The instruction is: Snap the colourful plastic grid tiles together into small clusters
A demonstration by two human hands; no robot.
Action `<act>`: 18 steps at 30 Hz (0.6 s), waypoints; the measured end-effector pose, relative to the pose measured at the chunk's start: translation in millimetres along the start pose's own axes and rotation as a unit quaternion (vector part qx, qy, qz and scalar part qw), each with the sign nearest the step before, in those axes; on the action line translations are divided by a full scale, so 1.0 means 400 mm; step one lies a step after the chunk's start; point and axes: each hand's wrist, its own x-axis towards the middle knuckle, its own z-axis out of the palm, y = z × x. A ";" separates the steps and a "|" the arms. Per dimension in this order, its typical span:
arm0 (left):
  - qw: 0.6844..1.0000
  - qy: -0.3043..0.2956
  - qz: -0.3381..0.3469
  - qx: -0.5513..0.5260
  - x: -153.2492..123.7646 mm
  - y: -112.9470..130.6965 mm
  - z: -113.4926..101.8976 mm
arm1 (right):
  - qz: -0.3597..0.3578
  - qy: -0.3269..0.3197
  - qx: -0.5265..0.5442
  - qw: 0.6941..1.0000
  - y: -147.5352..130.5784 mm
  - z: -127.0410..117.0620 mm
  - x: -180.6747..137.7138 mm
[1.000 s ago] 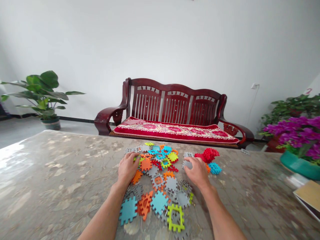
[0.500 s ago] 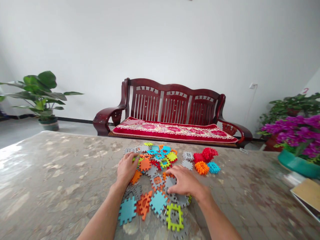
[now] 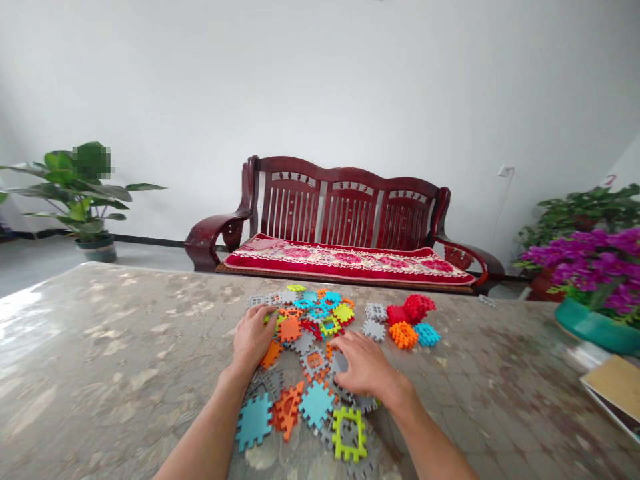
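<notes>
A heap of flat toothed plastic tiles (image 3: 313,353) in grey, orange, blue, green and red lies on the marble-patterned table (image 3: 125,353). My left hand (image 3: 253,339) rests palm down on the heap's left edge, fingers curled over a tile near an orange one (image 3: 291,329). My right hand (image 3: 364,365) lies over the middle of the heap, fingers bent down onto a grey tile (image 3: 340,363). Whether it grips the tile is hidden. To the right sits a small separate group: grey tiles (image 3: 375,320), a red clump (image 3: 416,307), an orange tile (image 3: 403,335) and a blue one (image 3: 427,335).
A dark red wooden bench (image 3: 345,227) with a flowered cushion stands behind the table. A leafy potted plant (image 3: 85,193) is at far left. Purple flowers in a green pot (image 3: 595,293) and a tan book (image 3: 613,383) sit at the table's right edge.
My right hand has come back from the small group at the right to the middle of the heap, leaving a grey tile there and uncovering the orange one. My left hand stays put.
</notes>
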 end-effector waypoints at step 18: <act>1.000 -0.007 0.001 0.000 0.001 0.002 -0.002 | 0.197 0.169 -0.035 0.965 0.157 -0.016 0.014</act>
